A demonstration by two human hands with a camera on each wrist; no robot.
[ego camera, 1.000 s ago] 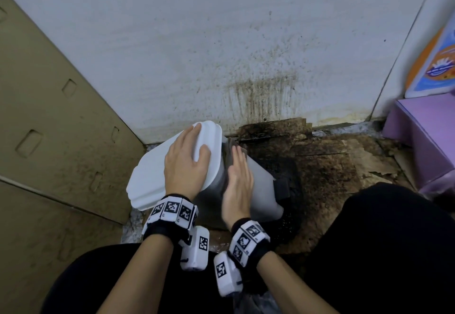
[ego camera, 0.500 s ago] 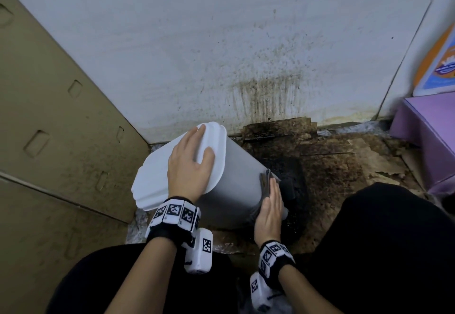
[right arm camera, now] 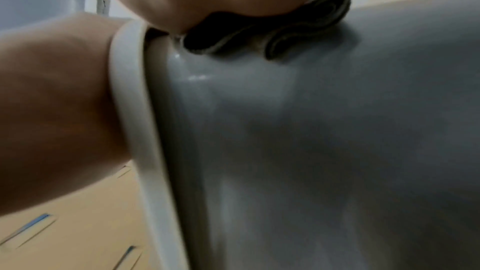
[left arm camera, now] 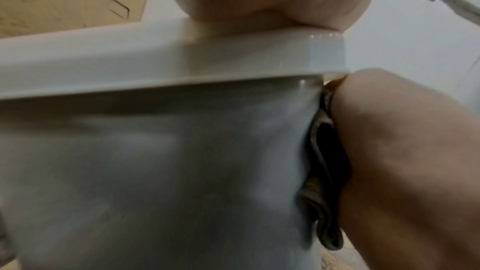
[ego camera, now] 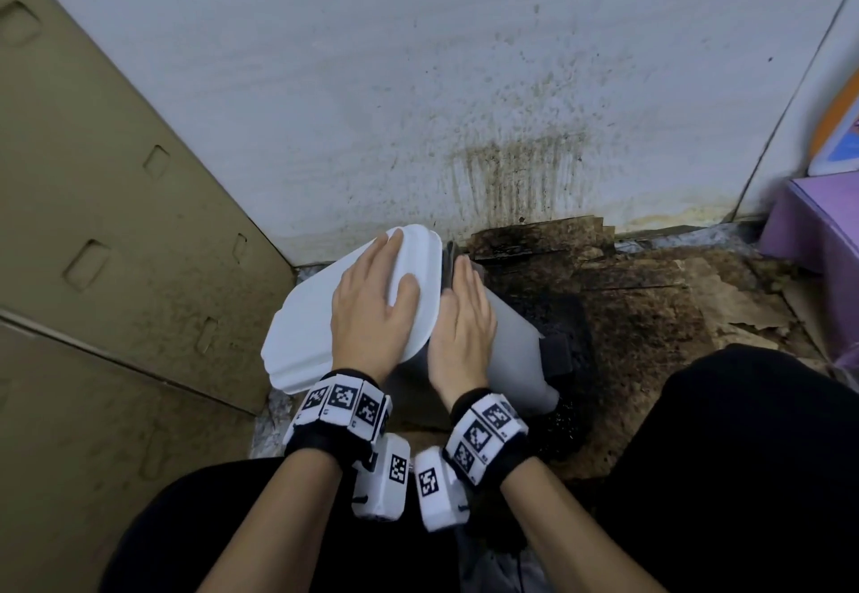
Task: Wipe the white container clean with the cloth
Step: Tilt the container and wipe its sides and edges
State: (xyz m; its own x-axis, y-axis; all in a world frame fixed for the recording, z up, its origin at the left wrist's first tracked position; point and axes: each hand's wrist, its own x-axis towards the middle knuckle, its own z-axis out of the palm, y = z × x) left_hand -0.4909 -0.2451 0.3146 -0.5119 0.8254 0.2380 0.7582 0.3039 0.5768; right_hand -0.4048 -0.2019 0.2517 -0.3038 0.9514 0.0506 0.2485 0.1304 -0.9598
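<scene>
The white container [ego camera: 516, 350] is tilted toward the left, with its white lid [ego camera: 316, 309] facing up-left. My left hand [ego camera: 372, 309] lies flat on the lid, fingers straight, holding the container steady. My right hand [ego camera: 465, 318] presses a dark folded cloth [ego camera: 448, 262] flat against the container's grey-white side just under the lid rim. In the left wrist view the cloth [left arm camera: 322, 171] is squeezed between the right hand [left arm camera: 402, 171] and the container wall [left arm camera: 155, 171]. In the right wrist view the cloth [right arm camera: 285, 34] bulges out from under the palm.
A stained white wall [ego camera: 465, 104] stands behind the container. Dirty, dark cardboard [ego camera: 627, 304] covers the floor to the right. A brown cardboard panel [ego camera: 116, 243] closes off the left. A purple box [ego camera: 818, 229] sits at far right. My dark-clothed knees [ego camera: 743, 453] flank the container.
My right hand has slid the cloth back up the container's side, from near its lower end to just under the lid. The left hand has stayed on the lid.
</scene>
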